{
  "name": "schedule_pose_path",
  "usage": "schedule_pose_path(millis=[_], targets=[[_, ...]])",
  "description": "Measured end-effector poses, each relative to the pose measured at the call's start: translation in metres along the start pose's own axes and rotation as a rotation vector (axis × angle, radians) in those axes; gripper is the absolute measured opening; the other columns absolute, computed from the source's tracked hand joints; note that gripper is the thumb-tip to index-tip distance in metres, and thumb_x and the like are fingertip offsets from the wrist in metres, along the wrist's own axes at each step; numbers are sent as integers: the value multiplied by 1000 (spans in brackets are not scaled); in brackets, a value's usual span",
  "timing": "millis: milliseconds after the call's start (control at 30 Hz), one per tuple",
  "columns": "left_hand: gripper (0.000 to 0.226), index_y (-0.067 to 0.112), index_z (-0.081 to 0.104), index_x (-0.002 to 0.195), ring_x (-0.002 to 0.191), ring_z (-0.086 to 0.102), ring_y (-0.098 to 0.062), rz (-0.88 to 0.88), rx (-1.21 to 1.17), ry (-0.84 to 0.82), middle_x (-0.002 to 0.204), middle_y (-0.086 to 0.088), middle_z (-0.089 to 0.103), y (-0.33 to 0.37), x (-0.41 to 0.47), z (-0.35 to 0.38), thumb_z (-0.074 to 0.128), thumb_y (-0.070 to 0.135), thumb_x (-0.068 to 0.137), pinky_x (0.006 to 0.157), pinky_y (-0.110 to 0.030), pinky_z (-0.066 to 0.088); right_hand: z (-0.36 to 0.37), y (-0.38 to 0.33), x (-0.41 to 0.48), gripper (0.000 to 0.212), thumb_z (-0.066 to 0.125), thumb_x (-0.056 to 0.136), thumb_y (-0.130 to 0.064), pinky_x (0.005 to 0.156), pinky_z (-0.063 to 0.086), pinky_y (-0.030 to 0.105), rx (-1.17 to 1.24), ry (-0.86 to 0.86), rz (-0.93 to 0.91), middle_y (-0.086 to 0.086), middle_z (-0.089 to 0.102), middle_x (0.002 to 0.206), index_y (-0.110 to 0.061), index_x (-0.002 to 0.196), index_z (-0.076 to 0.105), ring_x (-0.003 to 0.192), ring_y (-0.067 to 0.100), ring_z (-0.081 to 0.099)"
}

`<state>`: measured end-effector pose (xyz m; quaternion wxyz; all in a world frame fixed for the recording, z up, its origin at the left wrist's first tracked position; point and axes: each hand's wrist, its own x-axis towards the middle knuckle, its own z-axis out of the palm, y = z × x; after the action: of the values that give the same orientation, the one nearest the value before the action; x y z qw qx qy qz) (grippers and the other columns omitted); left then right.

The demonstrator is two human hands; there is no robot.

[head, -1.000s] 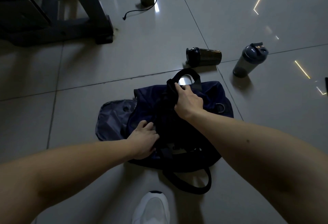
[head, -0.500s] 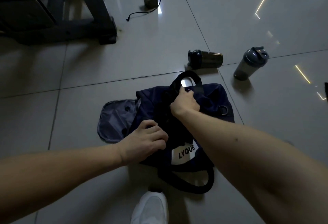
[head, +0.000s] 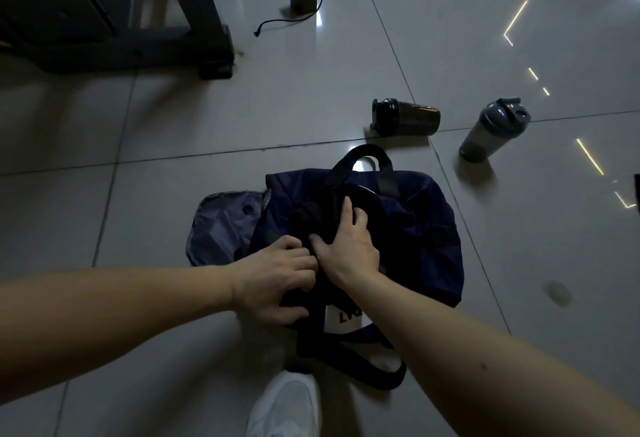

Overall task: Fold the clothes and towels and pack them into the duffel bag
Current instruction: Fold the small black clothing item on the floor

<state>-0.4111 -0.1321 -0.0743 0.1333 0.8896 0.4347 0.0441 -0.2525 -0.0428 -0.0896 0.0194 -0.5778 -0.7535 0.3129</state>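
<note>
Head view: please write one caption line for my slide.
Left hand holds the navy fabric duffel bag on the grey tiled floor while the right hand presses a black garment onto it.

Left hand (head: 273,284) seemingly grips the duffel bag (head: 415,218) while right hand (head: 346,251) presses dark cloth (head: 317,214) inside.
</note>
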Motion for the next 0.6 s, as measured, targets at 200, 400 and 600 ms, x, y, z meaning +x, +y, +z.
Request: schedule_pose_path(millis=[200,400,600], targets=[[30,20,59,117,100,58,-15,-310,-133,186,116,5,58,-5,17,8,48,43,100,102,-31,41,-25,25,-9,68,40,102,-48,108,40,42,269,-27,-2,6,33,157,-29,160,10,134,26,45],[58,19,52,142,113,57,-21,-243,170,58,144,-6,50,-4,23,14,44,52,95,107,-34,38,-37,49,-15,89,65,90,-25,100,53,40,235,-101,-38,2,57,134,-32,158,9,119,20,59],[49,20,66,123,135,40,-26,1,286,-52,148,-6,48,-9,22,11,41,54,96,120,-48,21,-28,52,-9,71,61,92,-9,87,56,36,164,84,-235,-2,63,113,-31,150,25,97,15,64]])
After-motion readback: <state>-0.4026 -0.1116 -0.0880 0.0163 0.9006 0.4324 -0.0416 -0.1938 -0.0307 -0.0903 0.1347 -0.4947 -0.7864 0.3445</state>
